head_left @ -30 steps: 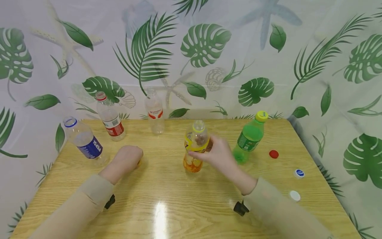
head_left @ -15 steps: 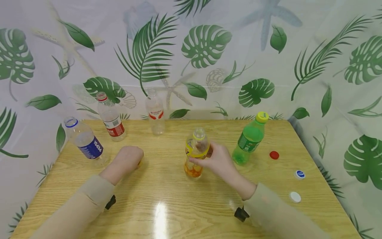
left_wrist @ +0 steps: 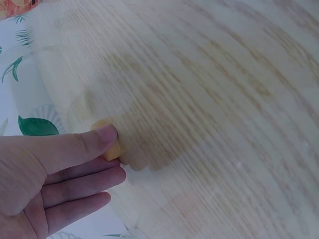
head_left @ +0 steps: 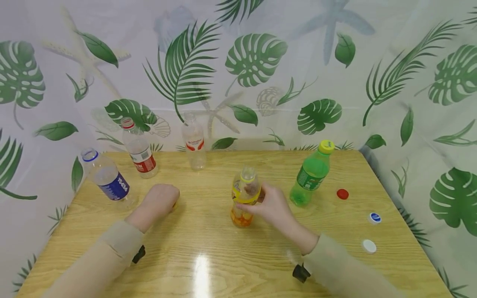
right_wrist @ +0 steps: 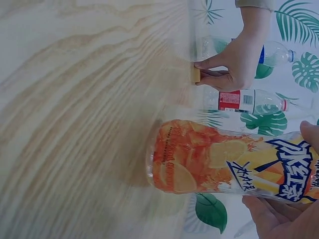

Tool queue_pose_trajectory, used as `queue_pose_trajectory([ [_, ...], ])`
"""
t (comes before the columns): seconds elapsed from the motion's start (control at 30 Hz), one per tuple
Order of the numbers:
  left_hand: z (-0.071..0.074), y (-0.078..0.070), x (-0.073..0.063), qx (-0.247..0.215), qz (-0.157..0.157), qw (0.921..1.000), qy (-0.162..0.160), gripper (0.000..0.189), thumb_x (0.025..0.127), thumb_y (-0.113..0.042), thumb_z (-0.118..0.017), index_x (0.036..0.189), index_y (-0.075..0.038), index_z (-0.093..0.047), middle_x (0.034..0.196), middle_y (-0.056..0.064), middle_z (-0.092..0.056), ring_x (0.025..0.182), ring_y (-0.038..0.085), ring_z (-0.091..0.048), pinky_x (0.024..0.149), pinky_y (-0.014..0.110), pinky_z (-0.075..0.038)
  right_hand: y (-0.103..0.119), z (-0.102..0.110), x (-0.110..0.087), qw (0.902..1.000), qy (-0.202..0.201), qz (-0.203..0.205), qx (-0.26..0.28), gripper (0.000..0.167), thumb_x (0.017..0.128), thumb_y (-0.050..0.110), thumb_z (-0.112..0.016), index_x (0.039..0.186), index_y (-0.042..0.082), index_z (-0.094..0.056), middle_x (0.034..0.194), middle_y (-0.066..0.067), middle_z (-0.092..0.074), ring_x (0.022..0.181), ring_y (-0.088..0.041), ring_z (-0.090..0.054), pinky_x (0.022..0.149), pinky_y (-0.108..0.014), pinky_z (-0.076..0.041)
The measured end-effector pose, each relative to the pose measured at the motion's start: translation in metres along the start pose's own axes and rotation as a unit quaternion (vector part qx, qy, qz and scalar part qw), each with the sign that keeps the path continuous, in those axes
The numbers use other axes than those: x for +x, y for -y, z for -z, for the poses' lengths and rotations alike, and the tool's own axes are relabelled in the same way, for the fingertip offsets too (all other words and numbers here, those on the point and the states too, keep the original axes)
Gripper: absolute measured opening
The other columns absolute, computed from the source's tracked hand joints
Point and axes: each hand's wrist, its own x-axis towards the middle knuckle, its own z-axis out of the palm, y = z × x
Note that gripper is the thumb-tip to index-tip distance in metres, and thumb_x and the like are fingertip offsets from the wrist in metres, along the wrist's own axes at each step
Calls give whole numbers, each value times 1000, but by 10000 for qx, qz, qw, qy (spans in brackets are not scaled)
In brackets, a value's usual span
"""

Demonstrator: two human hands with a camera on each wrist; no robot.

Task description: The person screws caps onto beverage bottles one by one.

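In the head view my right hand (head_left: 273, 205) grips an uncapped iced tea bottle (head_left: 246, 189) around its label, thumb in front. It has a yellow neck ring and an orange, fruit-printed lower part. Seen from the right wrist, the bottle (right_wrist: 214, 157) stands upright with its base right at the tabletop. To its left, my left hand (head_left: 158, 203) is down at the table. Thumb and index finger pinch a small yellow bottle cap (left_wrist: 113, 150) in the left wrist view, held at the wood surface. The other fingers extend beside it.
Uncapped bottles stand at the back left: a Pepsi bottle (head_left: 114, 187), a red-labelled bottle (head_left: 143, 159) and a clear bottle (head_left: 195, 145). Right of the iced tea is a green bottle (head_left: 311, 176) with a yellow cap. Red (head_left: 342, 193), blue-and-white (head_left: 374, 217) and white (head_left: 369, 246) caps lie farther right.
My right hand has brought the iced tea bottle down and slightly toward me. My left hand stays in place with the yellow cap.
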Motion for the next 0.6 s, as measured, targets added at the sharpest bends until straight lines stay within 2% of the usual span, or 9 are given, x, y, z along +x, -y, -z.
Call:
queue_pose_trajectory([
  [0.17,-2,0,0,13,-81,9999,-127,32,76,8,-70,61,-13,-51,61,-1,-46,58,17,-41,57,32,-40,-4,-3,0,9999,-14,53,-107,53,81,20,-95,125,1,-70,119,-14,-79,109,-30,-76,92,-43,-64],
  [0.4,-2,-3,-1,0,15,9999,110,30,80,7,-73,65,-12,-55,63,0,-49,60,18,-43,60,31,-42,-7,-7,-1,9998,-35,2,-209,55,81,24,-95,125,3,-70,119,-12,-80,107,-27,-76,91,-42,-64],
  [0.6,-1,-3,0,19,73,9999,72,31,79,8,-72,64,-12,-54,63,0,-48,60,18,-42,60,31,-40,-6,-7,0,9995,-71,-3,-311,54,81,26,-95,124,3,-71,118,-11,-80,106,-27,-77,90,-42,-64],
])
